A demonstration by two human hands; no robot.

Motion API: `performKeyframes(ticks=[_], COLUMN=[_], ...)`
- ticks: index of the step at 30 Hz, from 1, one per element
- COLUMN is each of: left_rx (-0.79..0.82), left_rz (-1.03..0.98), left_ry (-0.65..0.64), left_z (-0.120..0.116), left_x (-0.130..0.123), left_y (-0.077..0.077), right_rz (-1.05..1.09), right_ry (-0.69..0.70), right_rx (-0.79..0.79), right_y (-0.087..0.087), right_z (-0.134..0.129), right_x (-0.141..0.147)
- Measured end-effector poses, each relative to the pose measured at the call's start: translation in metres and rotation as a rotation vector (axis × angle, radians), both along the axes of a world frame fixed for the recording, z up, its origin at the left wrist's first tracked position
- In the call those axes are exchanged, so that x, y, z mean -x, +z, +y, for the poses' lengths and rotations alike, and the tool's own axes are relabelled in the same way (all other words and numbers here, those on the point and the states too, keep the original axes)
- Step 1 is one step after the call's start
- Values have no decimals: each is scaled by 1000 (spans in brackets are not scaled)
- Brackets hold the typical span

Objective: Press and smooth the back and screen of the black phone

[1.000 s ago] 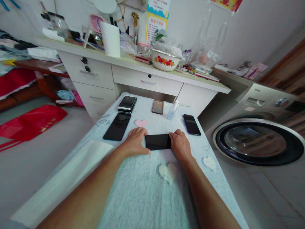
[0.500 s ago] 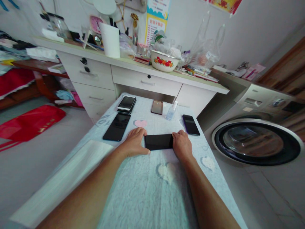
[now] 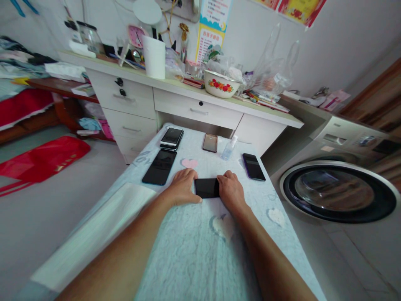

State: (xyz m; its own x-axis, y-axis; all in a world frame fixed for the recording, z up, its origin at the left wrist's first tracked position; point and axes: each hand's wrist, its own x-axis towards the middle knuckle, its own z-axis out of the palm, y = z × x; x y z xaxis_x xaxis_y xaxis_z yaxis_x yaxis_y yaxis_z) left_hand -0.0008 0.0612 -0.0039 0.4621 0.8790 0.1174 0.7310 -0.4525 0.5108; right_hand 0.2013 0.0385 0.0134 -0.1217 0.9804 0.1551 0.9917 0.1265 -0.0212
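Observation:
A black phone (image 3: 207, 188) lies flat on the cloth-covered table (image 3: 181, 251), its long side running left to right. My left hand (image 3: 184, 187) grips its left end, thumb at the near edge and fingers at the far edge. At the other end, my right hand (image 3: 231, 189) covers part of the screen, its fingers bent together at the far edge. A larger dark phone (image 3: 159, 167) rests left of my left hand, with stacked phones (image 3: 171, 138) behind it. Beyond my hands are a brown phone case (image 3: 210, 142) and a clear spray bottle (image 3: 229, 149). Another phone (image 3: 253, 167) lies to the right.
A long white sheet (image 3: 94, 234) lies along the table's left side. Behind stands a white desk (image 3: 184, 109) with a flowered bowl (image 3: 221, 84) and a paper roll (image 3: 154, 57). A washing machine (image 3: 338, 188) is at the right, a red bag (image 3: 46, 161) on the floor.
My right hand has slid left along the phone, so less of the dark screen shows between my hands. The whole view has shifted slightly.

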Motion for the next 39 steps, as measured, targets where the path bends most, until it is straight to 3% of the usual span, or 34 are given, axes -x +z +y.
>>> performKeyframes(ticks=[9, 21, 28, 39], left_rx=[-8, 7, 23, 39], left_rz=[9, -18, -7, 14], left_ry=[12, 17, 16, 9], left_z=[0, 1, 0, 0], left_x=[-1, -1, -1, -1], left_y=[1, 0, 1, 4], right_rz=[-54, -32, -33, -12], right_ry=[154, 237, 159, -24], right_rx=[1, 31, 33, -1], right_y=[3, 6, 8, 2], right_z=[-2, -3, -8, -14], right_x=[19, 38, 32, -13])
